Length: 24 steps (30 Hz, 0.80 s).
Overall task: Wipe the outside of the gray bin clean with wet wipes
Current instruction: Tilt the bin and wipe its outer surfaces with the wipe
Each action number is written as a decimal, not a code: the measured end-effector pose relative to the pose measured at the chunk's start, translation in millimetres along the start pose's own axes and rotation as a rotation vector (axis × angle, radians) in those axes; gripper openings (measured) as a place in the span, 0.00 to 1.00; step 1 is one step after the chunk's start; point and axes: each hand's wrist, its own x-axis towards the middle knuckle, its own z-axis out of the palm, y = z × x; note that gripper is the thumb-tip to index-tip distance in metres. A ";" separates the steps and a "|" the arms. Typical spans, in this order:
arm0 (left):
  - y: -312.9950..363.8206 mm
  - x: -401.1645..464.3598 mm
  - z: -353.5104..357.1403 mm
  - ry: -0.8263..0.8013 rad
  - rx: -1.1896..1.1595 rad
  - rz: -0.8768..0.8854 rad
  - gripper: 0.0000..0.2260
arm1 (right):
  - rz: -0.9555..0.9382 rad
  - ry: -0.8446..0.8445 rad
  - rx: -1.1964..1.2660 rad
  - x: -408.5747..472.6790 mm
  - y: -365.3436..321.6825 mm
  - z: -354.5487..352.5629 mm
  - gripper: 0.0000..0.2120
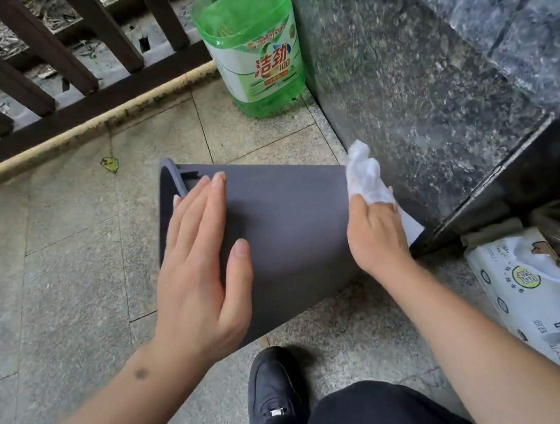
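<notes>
- Nearest to us, a black shoe (pixel 274 388) stands on the tiled floor (pixel 62 283), with a dark trouser leg just behind it at the bottom edge.
- To the right, a torn-open pack of wet wipes (pixel 542 302) lies on the floor beside the dark stone wall (pixel 433 77).
- Our left hand (pixel 202 260) lies flat on the gray bin (pixel 292 231), fingers straight and spread, fingertips close to the rim.
- The gray bin lies on its side on the floor, its open mouth turned to the left and its base toward the wall.
- Our right hand (pixel 376 226) is at the bin's base end, its grip curled round a crumpled white wet wipe (pixel 364 173), which touches the base edge.
- Farther off, a green detergent bottle (pixel 254 47) with its top cut away stands in the corner against the wall.
- Beyond it runs a dark brown railing (pixel 39 66).
</notes>
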 end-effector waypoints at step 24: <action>-41.3 -13.8 -23.7 -0.151 0.019 0.197 0.25 | -0.201 -0.184 -0.023 -54.2 39.6 -15.6 0.26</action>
